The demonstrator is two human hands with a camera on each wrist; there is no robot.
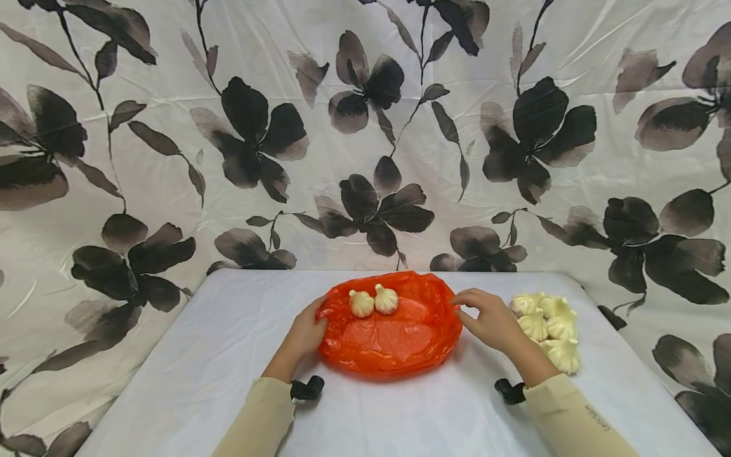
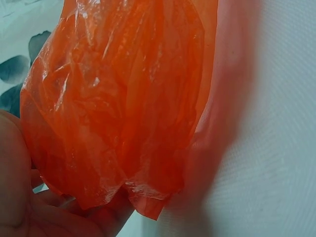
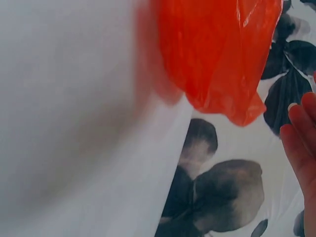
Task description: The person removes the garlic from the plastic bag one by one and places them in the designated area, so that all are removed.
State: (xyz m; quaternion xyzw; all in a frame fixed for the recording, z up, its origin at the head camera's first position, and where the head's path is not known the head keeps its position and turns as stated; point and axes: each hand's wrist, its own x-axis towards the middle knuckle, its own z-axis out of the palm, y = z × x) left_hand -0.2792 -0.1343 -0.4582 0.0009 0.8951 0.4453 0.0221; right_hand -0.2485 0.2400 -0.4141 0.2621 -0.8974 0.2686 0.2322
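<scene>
A wide-mouthed red plastic bag (image 1: 394,346) lies on the white table, its rim spread in an oval. Two garlic bulbs (image 1: 362,303) sit side by side inside it, toward the back left. My left hand (image 1: 305,330) rests against the bag's left side, thumb and fingers spread apart; in the left wrist view, fingers (image 2: 69,215) pass behind the crinkled plastic. At the bag's right rim is my right hand (image 1: 485,317), fingers loosely bent. The right wrist view shows its fingertips (image 3: 294,116) a little apart from the red plastic, holding nothing.
Several more garlic bulbs (image 1: 548,327) stand grouped on the table to the right, just beyond my right hand and wrist. The white table (image 1: 394,419) ends at the back against a floral curtain (image 1: 365,139). Each wrist wears a small black camera (image 1: 308,388).
</scene>
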